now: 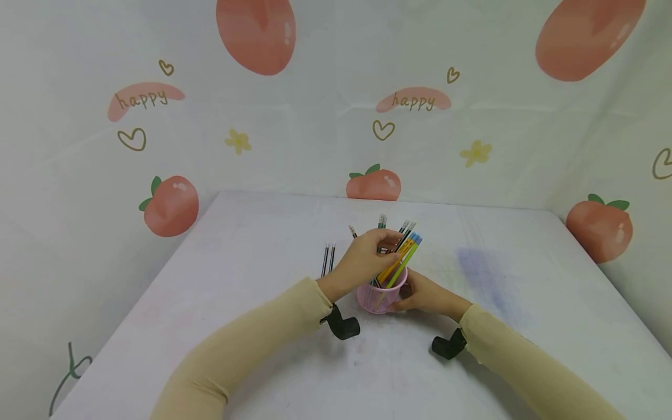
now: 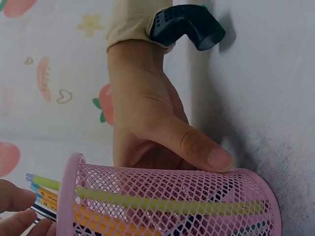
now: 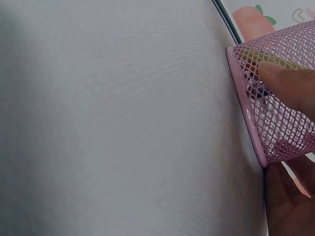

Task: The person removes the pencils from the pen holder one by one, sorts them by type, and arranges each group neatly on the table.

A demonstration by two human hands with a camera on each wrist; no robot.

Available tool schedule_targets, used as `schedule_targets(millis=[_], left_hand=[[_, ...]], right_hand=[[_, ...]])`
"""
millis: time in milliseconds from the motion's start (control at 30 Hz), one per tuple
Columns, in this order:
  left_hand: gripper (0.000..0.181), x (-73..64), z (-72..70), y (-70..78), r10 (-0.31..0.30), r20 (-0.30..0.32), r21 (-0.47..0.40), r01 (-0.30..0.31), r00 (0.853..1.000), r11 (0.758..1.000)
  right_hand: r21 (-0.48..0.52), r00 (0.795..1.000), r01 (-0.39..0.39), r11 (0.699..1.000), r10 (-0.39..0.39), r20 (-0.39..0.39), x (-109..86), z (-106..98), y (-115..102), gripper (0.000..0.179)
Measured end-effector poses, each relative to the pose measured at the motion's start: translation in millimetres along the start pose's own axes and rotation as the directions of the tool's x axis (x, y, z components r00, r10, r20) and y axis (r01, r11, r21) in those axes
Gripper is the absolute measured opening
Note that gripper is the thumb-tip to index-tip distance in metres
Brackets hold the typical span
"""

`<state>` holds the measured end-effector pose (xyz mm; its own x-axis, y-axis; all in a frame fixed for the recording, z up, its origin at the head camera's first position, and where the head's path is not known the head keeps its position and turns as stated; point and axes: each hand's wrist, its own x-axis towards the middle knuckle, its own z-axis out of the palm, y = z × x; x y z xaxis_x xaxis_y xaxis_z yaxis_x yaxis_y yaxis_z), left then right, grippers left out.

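A pink mesh pencil cup [image 1: 375,300] stands on the table, with several pencils in it: black ones, dark green ones, yellow-orange ones [image 1: 403,254] and a lime-green one [image 1: 408,262]. My left hand [image 1: 364,256] reaches in among their upper ends. Its thumb and fingers lie close to the black and yellow pencils; whether they pinch any is not clear. My right hand [image 1: 427,296] grips the cup low on its right side, the thumb [image 2: 194,147] in front and fingers partly hidden behind. Mesh and thumb show in the right wrist view too.
Two black pencils [image 1: 328,258] show left of the cup, their lower ends hidden behind the left forearm. A white fabric backdrop [image 1: 304,151] with printed fruit rises behind the white-covered table [image 1: 236,251]. Black camera mounts [image 1: 343,326] hang under both wrists.
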<state>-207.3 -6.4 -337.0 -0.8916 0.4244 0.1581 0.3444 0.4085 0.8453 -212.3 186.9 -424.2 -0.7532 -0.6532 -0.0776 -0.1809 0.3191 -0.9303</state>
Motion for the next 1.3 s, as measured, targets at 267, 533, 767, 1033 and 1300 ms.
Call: schedule_targets(millis=[267,533,767,1033,1300], left_hand=[[0.036,1.1,2.3,2.1,-0.039,0.037,0.079,0.036,0.999,0.996],[0.028,-0.3,5.4,4.3,-0.047,0.121,0.152,0.028,0.992,0.988],[0.023,0.8,7.9,4.6,-0.038,0.119,0.163,0.018,0.992,0.986],[0.018,0.6,9.1,6.2,-0.041,0.136,0.192,0.014,0.99,0.981],[0.014,0.7,9.8,5.0,-0.055,0.158,0.202,0.022,0.986,0.979]], right_hand=[[-0.002,1.0,-0.006,1.0,0.006,-0.009,-0.5,0.5,-1.5,0.098],[-0.068,1.0,-0.005,0.998,0.004,-0.025,-0.2,-0.6,0.9,0.09],[-0.109,0.999,-0.013,0.994,0.01,-0.033,-0.2,-1.0,1.7,0.076],[-0.13,0.999,0.003,0.992,-0.008,-0.039,-0.6,-1.0,0.2,0.067],[-0.125,0.998,0.056,0.991,-0.06,-0.031,0.4,-1.5,0.5,0.063]])
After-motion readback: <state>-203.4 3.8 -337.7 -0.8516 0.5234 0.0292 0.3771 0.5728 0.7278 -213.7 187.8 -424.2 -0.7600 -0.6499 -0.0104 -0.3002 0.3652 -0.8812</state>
